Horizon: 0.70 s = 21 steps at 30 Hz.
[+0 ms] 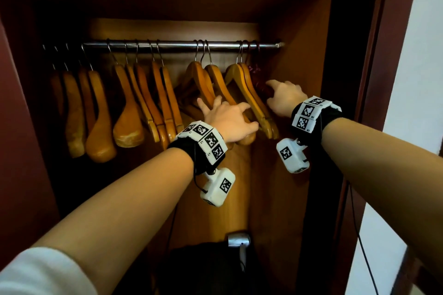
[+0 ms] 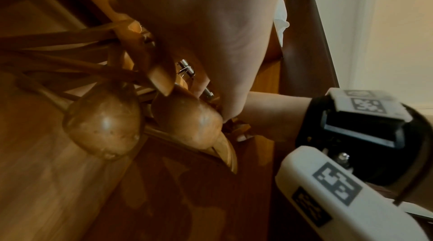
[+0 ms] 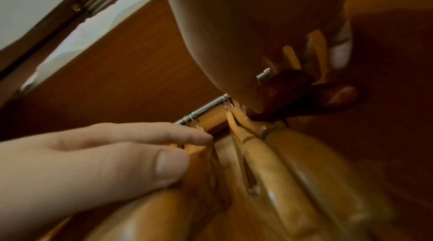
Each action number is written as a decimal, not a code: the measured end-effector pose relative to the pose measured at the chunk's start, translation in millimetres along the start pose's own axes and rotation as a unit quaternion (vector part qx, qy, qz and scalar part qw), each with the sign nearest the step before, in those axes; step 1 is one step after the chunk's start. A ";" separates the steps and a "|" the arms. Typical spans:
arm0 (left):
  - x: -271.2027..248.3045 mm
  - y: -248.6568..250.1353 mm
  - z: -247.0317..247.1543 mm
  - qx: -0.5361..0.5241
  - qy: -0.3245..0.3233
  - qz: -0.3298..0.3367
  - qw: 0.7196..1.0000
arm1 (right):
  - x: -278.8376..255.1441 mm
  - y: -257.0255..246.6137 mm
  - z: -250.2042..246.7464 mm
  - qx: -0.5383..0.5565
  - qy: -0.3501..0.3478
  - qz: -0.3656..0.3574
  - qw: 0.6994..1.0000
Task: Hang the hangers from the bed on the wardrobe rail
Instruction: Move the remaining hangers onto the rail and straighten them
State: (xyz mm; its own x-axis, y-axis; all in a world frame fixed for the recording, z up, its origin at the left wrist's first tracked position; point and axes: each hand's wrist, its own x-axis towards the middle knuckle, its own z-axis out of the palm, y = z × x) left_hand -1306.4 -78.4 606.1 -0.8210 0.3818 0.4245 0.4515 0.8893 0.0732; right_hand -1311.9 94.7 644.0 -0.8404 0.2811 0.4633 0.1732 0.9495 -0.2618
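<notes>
**Wooden hangers crowded at the rail's right end**

Wooden hangers point(image 1: 249, 93) hang hooked on the rail point(image 1: 182, 45), bunched rightward. Our left hand point(image 1: 227, 117), fingers spread and relaxed, presses a hanger arm, we judge to part them. Our right hand point(image 1: 285, 97) curls round a dark hanger point(image 1: 260, 85), probably seating it beside the wardrobe wall point(image 1: 299, 79).

You have a polished, shiny metal rail point(image 1: 182, 44) across the upper middle of the head view, carrying honey-coloured wooden hangers point(image 1: 249, 96) with a smooth glossy varnish and thin bright wire hooks. At the rail's right end hangs a darker, reddish hanger point(image 1: 260, 84) whose surface is too dim to judge. The wardrobe panels point(image 1: 282, 175) around you are smooth wood-grain with a soft sheen.
</notes>
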 end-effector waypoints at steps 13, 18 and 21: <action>-5.5 -9.7 8.6 0.025 -0.010 0.041 0.999 | -4.8 -5.6 -3.5 0.054 0.077 0.034 0.995; -11.8 -12.4 4.3 0.015 -0.012 0.041 0.999 | -0.3 -6.5 -19.9 0.037 0.078 0.081 0.993; -14.7 -16.1 0.7 0.006 -0.015 0.042 0.999 | -4.4 -1.5 -22.2 0.012 0.058 0.060 0.996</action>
State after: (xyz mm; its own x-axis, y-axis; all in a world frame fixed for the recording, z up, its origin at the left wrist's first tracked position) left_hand -1301.8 -98.1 598.0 -0.7904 0.4623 0.4019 0.5149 0.8568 0.0272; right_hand -1297.0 95.1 661.2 -0.7495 0.4077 0.5215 0.2557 0.9050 -0.3400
